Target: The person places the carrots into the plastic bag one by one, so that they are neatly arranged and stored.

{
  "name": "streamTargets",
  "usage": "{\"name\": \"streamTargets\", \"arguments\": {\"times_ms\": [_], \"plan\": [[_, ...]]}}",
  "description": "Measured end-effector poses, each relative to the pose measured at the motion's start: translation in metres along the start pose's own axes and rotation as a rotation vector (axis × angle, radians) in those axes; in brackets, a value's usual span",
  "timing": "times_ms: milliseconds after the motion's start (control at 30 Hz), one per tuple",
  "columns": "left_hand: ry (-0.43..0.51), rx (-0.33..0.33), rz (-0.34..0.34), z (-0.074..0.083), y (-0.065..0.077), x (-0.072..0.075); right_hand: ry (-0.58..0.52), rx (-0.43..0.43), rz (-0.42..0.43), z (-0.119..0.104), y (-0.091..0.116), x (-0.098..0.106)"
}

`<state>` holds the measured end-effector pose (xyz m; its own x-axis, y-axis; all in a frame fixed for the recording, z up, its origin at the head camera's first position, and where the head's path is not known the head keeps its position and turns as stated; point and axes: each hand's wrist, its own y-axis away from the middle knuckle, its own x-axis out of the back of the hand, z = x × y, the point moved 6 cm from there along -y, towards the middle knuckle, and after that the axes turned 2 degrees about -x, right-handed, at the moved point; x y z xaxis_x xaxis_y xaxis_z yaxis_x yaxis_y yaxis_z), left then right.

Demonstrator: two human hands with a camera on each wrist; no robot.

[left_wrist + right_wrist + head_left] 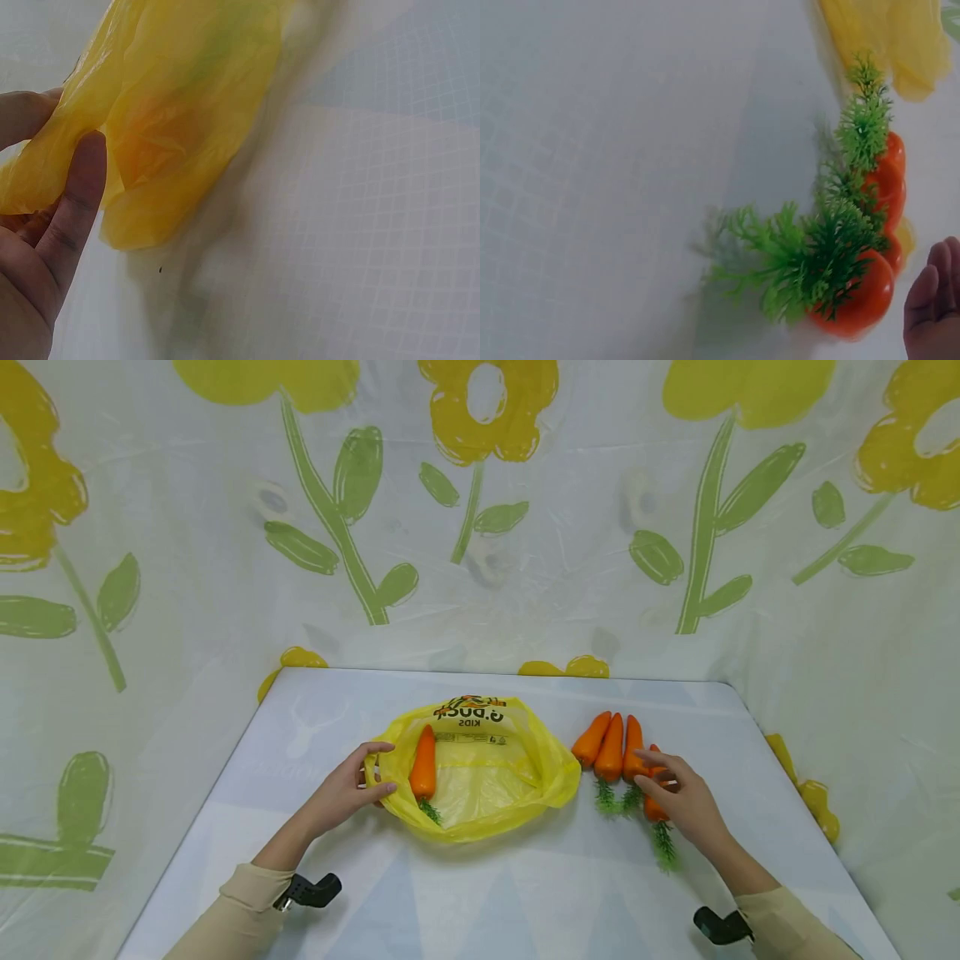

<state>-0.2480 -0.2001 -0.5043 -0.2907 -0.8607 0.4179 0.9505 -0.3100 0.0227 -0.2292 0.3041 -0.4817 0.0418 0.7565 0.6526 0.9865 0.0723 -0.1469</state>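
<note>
A yellow plastic bag (551, 781) lies with its mouth spread wide on the table. Inside, near its left side, is an orange carrot (424, 767) with green leaves. My left hand (347, 789) pinches the left edge of the bag; the left wrist view shows the film (202, 82) between thumb and fingers. Several more carrots (611, 752) lie in a row right of the bag. Over the rightmost carrot (654, 810) hovers my right hand (686, 802), fingers loosely bent. In the right wrist view that hand (936, 300) appears beside the carrots, apart from them.
The white table (495, 902) has pale blue triangle patterns. Behind and around it hangs a flower-printed curtain (555, 593). Black wrist devices (315, 890) sit on both forearms, close above the tabletop.
</note>
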Motion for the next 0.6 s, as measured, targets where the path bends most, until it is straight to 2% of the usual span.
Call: {"name": "streamTargets", "arguments": {"times_ms": [333, 600], "plan": [[-0.002, -0.004, 0.003, 0.001, 0.000, 0.000, 0.043, -0.033, 0.064, 0.016, 0.007, 0.004], [0.001, -0.003, 0.006, 0.002, 0.000, 0.000, 0.022, -0.126, 0.044, 0.027, 0.011, 0.007]]}}
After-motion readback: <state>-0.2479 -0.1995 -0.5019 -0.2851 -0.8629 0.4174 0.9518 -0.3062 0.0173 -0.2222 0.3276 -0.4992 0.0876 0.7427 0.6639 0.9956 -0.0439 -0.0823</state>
